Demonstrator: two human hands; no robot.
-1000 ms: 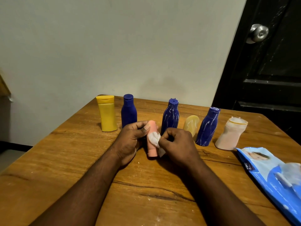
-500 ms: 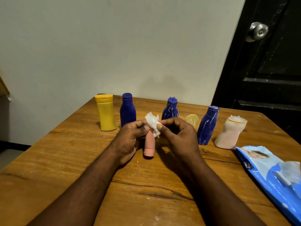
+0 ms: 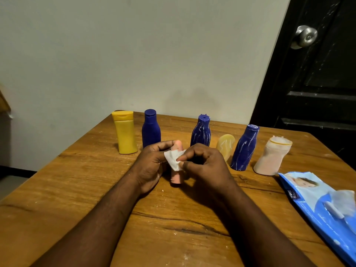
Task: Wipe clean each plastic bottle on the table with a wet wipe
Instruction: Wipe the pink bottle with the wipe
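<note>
A small pink bottle [image 3: 176, 177] stands upright on the wooden table [image 3: 81, 182], in front of the row of bottles. My left hand [image 3: 152, 164] grips it around the upper part. My right hand [image 3: 204, 162] pinches a white wet wipe [image 3: 173, 158] against the bottle's middle. Behind stand a yellow bottle [image 3: 125, 132], a plain blue bottle [image 3: 151, 129], a streaked blue bottle [image 3: 201, 131], a pale yellow bottle [image 3: 225, 145], another streaked blue bottle [image 3: 244, 148] and a dented pinkish-white bottle [image 3: 271, 156].
A blue pack of wet wipes [image 3: 323, 207] lies at the table's right edge. A black door with a metal knob [image 3: 306, 36] stands behind on the right. A pale wall runs along the table's far side.
The wipe went up from the bottle's middle to its top, then came back down to the middle. My left hand kept its grip on the bottle.
</note>
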